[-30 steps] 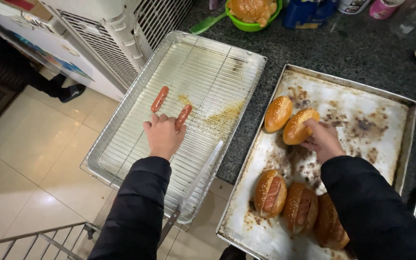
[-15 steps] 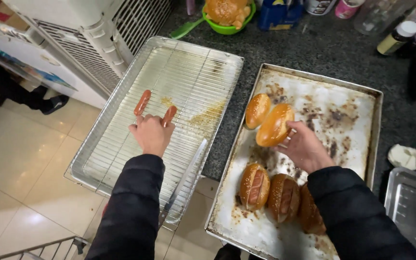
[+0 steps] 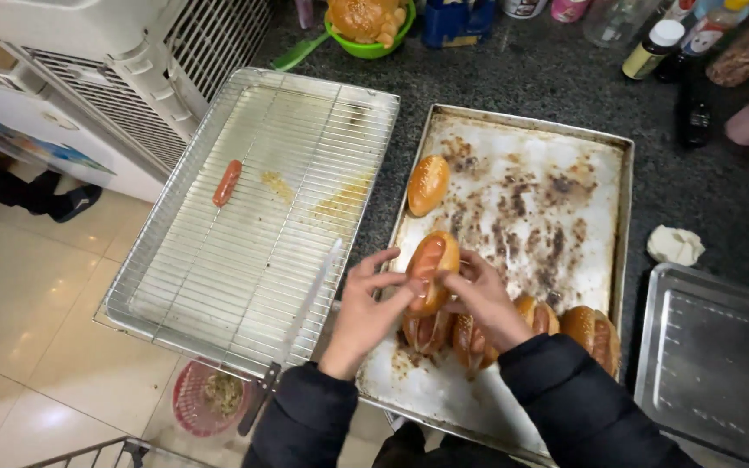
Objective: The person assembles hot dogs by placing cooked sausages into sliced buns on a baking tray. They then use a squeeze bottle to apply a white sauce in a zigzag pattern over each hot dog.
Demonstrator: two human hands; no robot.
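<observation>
The left hand (image 3: 366, 308) has left the wire-rack tray (image 3: 253, 208) and joined the right hand (image 3: 478, 299); both grips close around a golden split bun holding a sausage (image 3: 431, 269), just above the scorched metal baking tray (image 3: 556, 199).

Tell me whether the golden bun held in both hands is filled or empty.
Filled: a reddish sausage shows in the slit of the golden bun, held between left hand and right hand.

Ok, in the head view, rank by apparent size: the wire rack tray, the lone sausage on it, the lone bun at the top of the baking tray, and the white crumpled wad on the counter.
Largest to smallest:
1. wire rack tray
2. lone bun
3. white crumpled wad, close to the bun, so unsure
4. lone sausage
</observation>
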